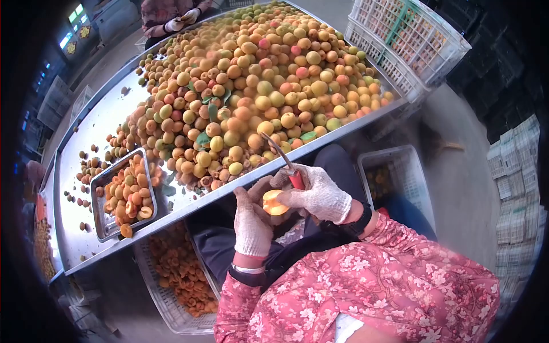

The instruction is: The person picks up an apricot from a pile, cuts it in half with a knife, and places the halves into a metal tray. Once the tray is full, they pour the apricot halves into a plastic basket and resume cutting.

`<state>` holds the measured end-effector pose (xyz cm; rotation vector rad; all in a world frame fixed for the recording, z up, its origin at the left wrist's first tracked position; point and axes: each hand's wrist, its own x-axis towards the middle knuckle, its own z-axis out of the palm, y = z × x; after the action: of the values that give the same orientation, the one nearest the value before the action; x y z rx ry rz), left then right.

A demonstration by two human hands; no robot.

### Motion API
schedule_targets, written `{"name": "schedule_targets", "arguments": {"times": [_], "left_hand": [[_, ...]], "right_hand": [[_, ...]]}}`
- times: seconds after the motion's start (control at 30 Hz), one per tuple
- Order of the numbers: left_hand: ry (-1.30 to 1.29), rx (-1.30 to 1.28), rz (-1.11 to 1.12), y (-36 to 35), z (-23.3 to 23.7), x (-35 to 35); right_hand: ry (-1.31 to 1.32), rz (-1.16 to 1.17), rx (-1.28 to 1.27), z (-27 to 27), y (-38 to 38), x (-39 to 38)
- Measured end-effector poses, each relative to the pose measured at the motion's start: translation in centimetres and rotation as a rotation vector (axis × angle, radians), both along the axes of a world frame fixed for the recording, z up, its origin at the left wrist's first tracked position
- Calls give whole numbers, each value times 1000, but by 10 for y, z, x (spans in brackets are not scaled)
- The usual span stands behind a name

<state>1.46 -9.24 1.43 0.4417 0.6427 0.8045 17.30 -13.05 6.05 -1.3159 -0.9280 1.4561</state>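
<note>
Both of my hands wear whitish knit gloves and meet just past the near edge of the table. My left hand (253, 222) is closed on a cut apricot (275, 203), its smooth orange flesh facing up. The thumb of my right hand (320, 195) presses against the same fruit. Wrapped in my right fingers is a knife (296, 179) with a red handle; its thin curved blade points up and left, towards the heap. Whole apricots (246, 103) lie piled on the metal table (73, 228) in front, with some green leaves among them.
A metal tray (102, 227) of cut apricots sits on the table at left. Below it stands a plastic crate (171, 320) of apricot halves. Another crate (420, 183) is by my right leg. Stacked crates (423, 51) stand at the far right corner. Across the table is a person's gloved hand (174, 24).
</note>
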Motion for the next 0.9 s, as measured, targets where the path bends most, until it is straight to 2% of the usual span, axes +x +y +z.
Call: {"name": "schedule_targets", "arguments": {"times": [0.03, 0.07, 0.17, 0.23, 0.27, 0.33, 0.43, 0.5, 0.57, 0.63, 0.7, 0.73, 0.83, 0.87, 0.9], "left_hand": [[-4, 2, 3, 4, -12, -4], [252, 218, -58, 10, -35, -12], [1081, 833, -284, 18, -26, -27], [814, 715, -63, 18, -50, -26], [813, 722, -61, 18, -54, -29], [700, 659, 40, 17, -37, -32], [564, 564, 11, 18, -12, -33], [495, 572, 41, 18, -19, -33], [382, 410, -52, 16, -15, -30], [460, 449, -53, 20, -15, -31], [424, 352, 38, 26, -24, -38], [460, 365, 68, 32, -23, -44], [381, 309, 392, 58, -11, -76], [373, 317, 504, 73, -12, -96], [366, 324, 617, 89, -13, -123]], "right_hand": [[-23, -13, -8, -1, 1, 0], [-27, -37, -6, 2, 1, -1], [-39, -31, -52, 3, 3, 2], [-60, -39, -40, -4, 7, 0], [-114, -40, -22, -10, 9, 0], [-204, -30, -1, -13, 12, -3], [-316, -20, 70, -21, 17, -9], [-367, -2, 96, -26, 21, -11], [-452, -24, 220, -37, 26, -14], [-438, 21, 196, -36, 30, -18], [-308, 70, 243, -39, 36, -27], [-315, 138, 155, -24, 36, -26], [-272, 195, 60, -22, 42, -25], [-146, 170, 20, -20, 41, -25], [-125, 143, -68, -14, 41, -21]]}}
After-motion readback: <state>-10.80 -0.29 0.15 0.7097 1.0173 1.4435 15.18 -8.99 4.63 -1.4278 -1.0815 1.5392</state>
